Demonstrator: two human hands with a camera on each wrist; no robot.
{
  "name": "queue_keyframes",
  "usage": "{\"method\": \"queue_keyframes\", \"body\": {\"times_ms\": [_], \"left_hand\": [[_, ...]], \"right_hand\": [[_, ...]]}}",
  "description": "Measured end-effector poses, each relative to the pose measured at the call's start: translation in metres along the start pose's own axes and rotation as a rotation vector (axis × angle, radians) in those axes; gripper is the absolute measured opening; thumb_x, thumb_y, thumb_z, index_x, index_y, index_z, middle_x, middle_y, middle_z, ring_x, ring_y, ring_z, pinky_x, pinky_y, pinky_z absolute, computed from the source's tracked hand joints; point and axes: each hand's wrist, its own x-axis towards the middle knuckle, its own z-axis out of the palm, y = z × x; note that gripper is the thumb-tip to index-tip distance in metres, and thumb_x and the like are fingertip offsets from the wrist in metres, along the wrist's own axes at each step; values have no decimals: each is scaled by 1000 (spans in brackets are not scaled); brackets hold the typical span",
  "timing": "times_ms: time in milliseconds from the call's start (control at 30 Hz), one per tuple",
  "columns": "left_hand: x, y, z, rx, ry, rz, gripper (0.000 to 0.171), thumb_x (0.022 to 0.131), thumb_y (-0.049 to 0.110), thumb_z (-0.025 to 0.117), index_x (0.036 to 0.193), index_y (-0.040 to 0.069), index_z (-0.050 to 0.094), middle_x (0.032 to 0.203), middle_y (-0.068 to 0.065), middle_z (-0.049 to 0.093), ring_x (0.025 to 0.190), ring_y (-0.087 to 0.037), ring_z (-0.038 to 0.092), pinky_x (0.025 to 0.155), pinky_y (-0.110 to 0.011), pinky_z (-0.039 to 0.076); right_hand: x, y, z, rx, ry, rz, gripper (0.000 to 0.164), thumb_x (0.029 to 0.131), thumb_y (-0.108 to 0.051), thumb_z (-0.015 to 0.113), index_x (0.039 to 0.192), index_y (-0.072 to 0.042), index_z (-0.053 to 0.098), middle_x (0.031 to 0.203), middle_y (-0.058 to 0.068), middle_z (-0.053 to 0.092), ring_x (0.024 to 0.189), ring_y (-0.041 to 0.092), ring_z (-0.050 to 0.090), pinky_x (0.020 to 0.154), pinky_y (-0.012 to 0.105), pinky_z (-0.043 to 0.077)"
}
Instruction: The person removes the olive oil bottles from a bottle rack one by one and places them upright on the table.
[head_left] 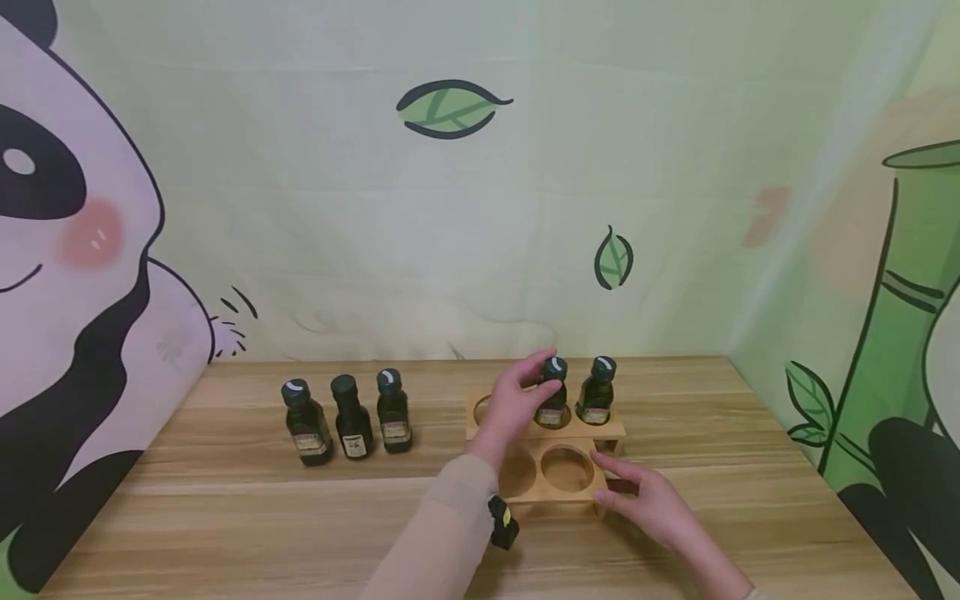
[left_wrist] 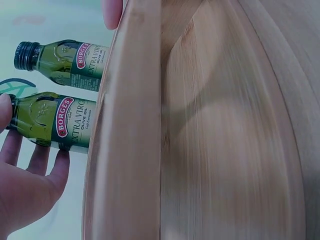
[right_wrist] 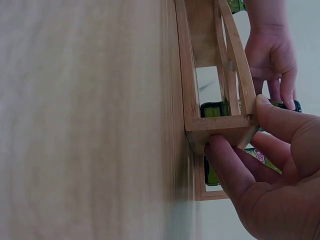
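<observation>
On the wood-grained counter, right of centre, stands a two-tiered wooden rack with round holes, its rear tier higher than its front one. Your left hand reaches over the rack and grips an olive oil bottle by its dark cap and neck, the thumb on the side nearer you. This bottle stands upright in a hole of the rear tier; the left wrist view shows its green "Borges" label. Just beside it, in the rightmost rear hole, you see a second bottle, also upright and with a matching label. Your right hand holds the right end of the front tier, thumb and fingers set against the wood at its corner. Well apart on your left, three dark bottles stand upright in a loose row, the middle one bearing a pale label. Behind the counter hangs a pale green backdrop printed with a panda, leaves and bamboo.
</observation>
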Motion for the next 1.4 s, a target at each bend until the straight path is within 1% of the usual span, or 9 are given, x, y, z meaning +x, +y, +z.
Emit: {"method": "queue_keyframes", "body": {"times_ms": [333,467,567,700,967,1200,1333,1400], "left_hand": [[-2,-1,0,-20,24,2,43,91,6,72,133,11,64,118,-12,69,113,-30,60,91,-42,52],[-3,1,-1,-36,43,3,43,90,5,73,131,12,65,116,-12,69,111,-30,61,89,-40,53],[-4,5,-2,-51,51,11,43,89,5,73,131,12,65,117,-13,69,112,-30,61,88,-39,53],[-4,11,-4,-75,52,46,43,90,4,72,131,9,64,119,-16,68,112,-32,61,89,-40,54],[-4,25,-8,-105,43,67,44,91,4,71,133,12,64,123,-13,67,114,-28,61,91,-41,53],[-7,34,-10,-128,26,119,44,91,3,69,134,8,62,125,-15,65,114,-28,61,99,-43,48],[-11,39,-12,-134,27,118,44,91,4,70,134,9,62,124,-14,65,113,-26,61,98,-42,48],[-13,42,-13,-132,34,111,44,90,4,71,134,10,63,124,-13,66,112,-26,61,97,-42,49]], "right_hand": [[1,2,0,28,-8,6,53,89,-15,75,136,0,57,141,24,51,111,36,63,89,38,54],[1,3,0,30,-6,-2,53,89,-15,75,136,0,57,141,24,52,111,35,63,89,38,54],[1,3,0,25,-5,-4,53,89,-15,75,136,0,58,141,24,51,111,35,63,89,38,54],[1,3,1,13,0,-2,53,88,-16,76,136,0,58,141,24,51,111,33,63,90,38,53],[1,3,1,25,3,3,54,88,-15,76,136,0,57,142,24,51,110,33,63,88,32,54],[2,3,1,40,0,0,54,88,-14,76,136,1,57,141,25,51,110,33,64,86,29,54],[2,3,1,42,1,-4,53,88,-14,76,136,2,57,141,25,51,110,33,64,85,27,53],[2,3,1,41,1,-1,53,88,-13,76,136,2,57,141,24,52,110,33,63,86,27,54]]}}
